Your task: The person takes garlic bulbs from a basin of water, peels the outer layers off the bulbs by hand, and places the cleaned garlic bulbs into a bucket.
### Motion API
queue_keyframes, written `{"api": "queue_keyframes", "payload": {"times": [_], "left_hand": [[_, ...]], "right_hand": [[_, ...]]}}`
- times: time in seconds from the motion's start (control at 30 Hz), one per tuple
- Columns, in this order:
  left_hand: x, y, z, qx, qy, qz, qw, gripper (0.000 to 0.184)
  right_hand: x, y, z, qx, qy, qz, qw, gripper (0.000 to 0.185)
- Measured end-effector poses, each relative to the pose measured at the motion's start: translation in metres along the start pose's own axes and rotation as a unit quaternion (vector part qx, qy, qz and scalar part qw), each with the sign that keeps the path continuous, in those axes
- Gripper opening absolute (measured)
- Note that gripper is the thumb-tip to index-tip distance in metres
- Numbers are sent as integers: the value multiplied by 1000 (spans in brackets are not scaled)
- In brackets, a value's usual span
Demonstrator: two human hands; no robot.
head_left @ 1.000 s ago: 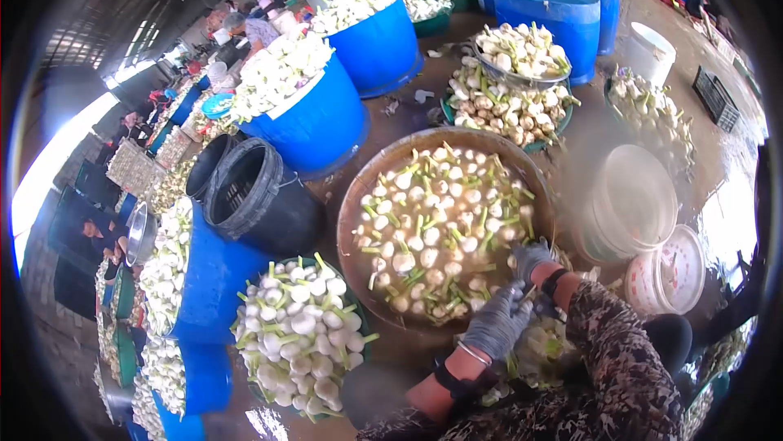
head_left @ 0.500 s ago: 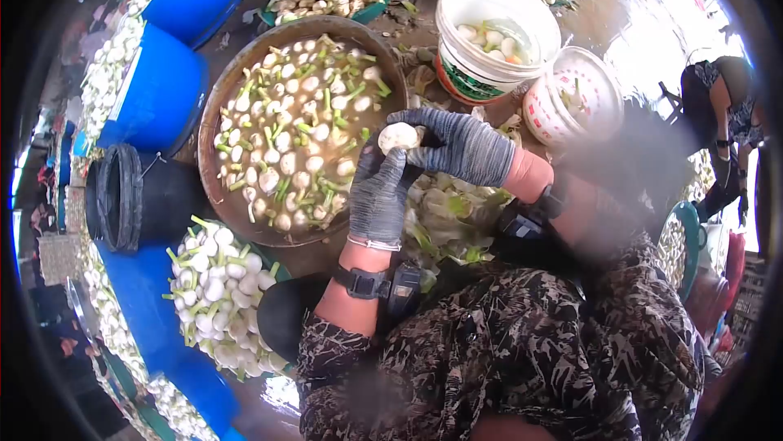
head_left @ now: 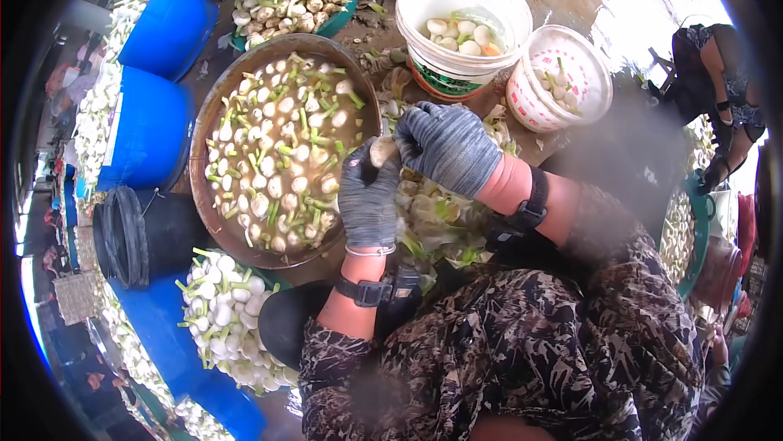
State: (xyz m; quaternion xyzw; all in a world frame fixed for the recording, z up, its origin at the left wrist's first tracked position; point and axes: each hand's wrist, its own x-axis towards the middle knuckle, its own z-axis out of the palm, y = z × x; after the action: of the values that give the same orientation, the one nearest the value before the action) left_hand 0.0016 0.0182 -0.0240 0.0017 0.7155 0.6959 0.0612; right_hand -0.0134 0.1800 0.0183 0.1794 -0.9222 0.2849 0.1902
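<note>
My left hand (head_left: pixel 369 206), in a grey knit glove, is closed around a pale garlic bulb (head_left: pixel 382 150) whose top shows between thumb and fingers. My right hand (head_left: pixel 450 147), gloved alike, is curled up just to the right of the bulb, fingertips pinched; anything in them is hidden. To the left of both hands, a wide round basin (head_left: pixel 198 156) holds murky water with many garlic bulbs with short green stems afloat. Below the hands lies a heap of loose peels and leaves (head_left: pixel 440 225).
A white bucket (head_left: pixel 465 70) with bulbs in water and a smaller red-patterned bucket (head_left: pixel 526 107) stand beyond my right hand. Blue tubs (head_left: pixel 147 127), a black bucket (head_left: pixel 126 237) and a garlic pile (head_left: pixel 224 310) are on the left. Another person (head_left: pixel 726 82) is at far right.
My right hand has drawn back a little from the bulb and its fingers have curled in. The bulb has tilted in my left hand. The view has shifted slightly.
</note>
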Motion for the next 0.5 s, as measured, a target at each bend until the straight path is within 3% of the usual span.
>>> {"api": "queue_keyframes", "payload": {"times": [0.1,0.2,0.27,0.33,0.4,0.47,0.5], "left_hand": [[-5,9,1,-15,-1,13,1000,35],[-8,14,-2,-47,-9,25,999,41],[-11,21,-6,-245,-64,-29,967,49],[-8,17,-16,-267,-104,-28,958,53],[-6,16,-19,-297,-100,-36,949,55],[-4,15,-19,-288,-104,-36,951,56],[-4,15,-15,-277,-96,-18,956,57]], "right_hand": [[1,5,1,118,-12,89,989,7],[4,33,6,134,37,107,985,6],[7,56,4,39,48,132,989,11],[7,83,9,-51,18,167,985,11],[5,86,8,-42,-28,153,987,19],[3,47,-10,275,10,139,951,34],[3,26,-19,323,-19,152,934,43]]}}
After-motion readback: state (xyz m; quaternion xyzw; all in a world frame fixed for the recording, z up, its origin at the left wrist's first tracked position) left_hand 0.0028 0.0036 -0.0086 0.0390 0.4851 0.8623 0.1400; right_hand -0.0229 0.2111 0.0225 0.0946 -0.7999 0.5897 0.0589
